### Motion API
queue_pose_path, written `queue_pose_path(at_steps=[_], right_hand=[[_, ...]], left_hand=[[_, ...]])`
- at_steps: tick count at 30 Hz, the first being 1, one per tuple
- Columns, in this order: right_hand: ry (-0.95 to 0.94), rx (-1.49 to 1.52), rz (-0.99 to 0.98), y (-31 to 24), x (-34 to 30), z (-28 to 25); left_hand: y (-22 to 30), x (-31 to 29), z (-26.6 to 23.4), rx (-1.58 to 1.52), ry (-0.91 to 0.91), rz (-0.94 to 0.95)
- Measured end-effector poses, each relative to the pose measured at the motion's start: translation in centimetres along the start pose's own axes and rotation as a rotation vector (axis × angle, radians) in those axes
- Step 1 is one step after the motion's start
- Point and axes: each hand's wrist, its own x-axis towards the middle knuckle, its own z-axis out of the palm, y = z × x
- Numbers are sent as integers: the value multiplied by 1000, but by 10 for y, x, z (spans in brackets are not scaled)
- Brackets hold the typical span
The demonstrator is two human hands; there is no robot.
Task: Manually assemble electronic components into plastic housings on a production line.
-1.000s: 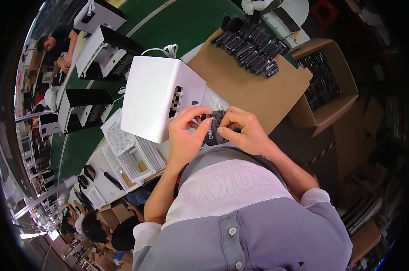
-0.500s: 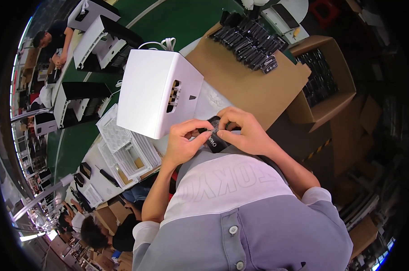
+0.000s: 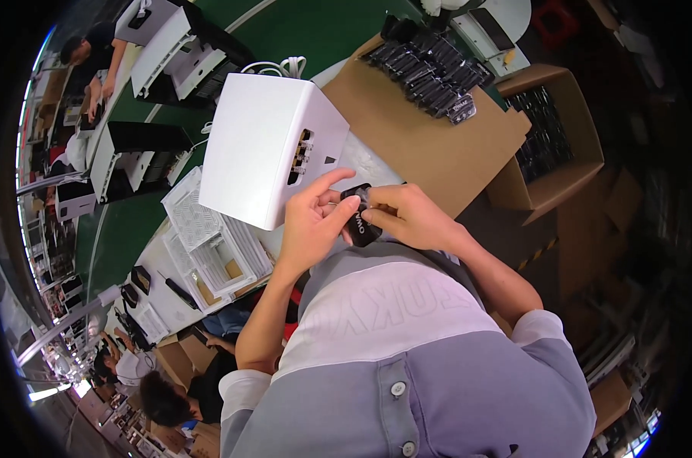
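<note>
A small flat black packet (image 3: 363, 231) with pale lettering is held in front of my waist, between both hands. My left hand (image 3: 309, 229) grips it from the left with the thumb on its face, while the index finger stretches away from it. From the right, my right hand (image 3: 413, 217) pinches its upper part between thumb and bent fingers, which partly cover it. Just beyond my left hand stands a white box-shaped housing (image 3: 258, 145), with brass-coloured and clear fittings in its side opening.
Many similar black packets (image 3: 430, 72) lie piled on a brown cardboard sheet (image 3: 445, 153). An open carton (image 3: 556, 183) at the right holds more. White plastic frames (image 3: 220, 259) are stacked left of the housing. Other people sit at the far left and lower left.
The packet has come up into fuller view, away from my shirt. My left index finger has lifted and straightened, and my right fingers have shifted on the packet.
</note>
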Motion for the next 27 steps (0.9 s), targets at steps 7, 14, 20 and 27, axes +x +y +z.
queue_pose_path(at_steps=[7,14,20,27], right_hand=[[-13,553,-68,24,8,2],[49,1180,-84,35,18,16],[191,1141,-11,35,28,28],[305,932,-42,27,42,44]], left_hand=[[38,-17,2,-7,-72,66],[91,-27,-66,748,469,660],[82,31,-187,712,208,211],[65,39,-174,361,231,135]])
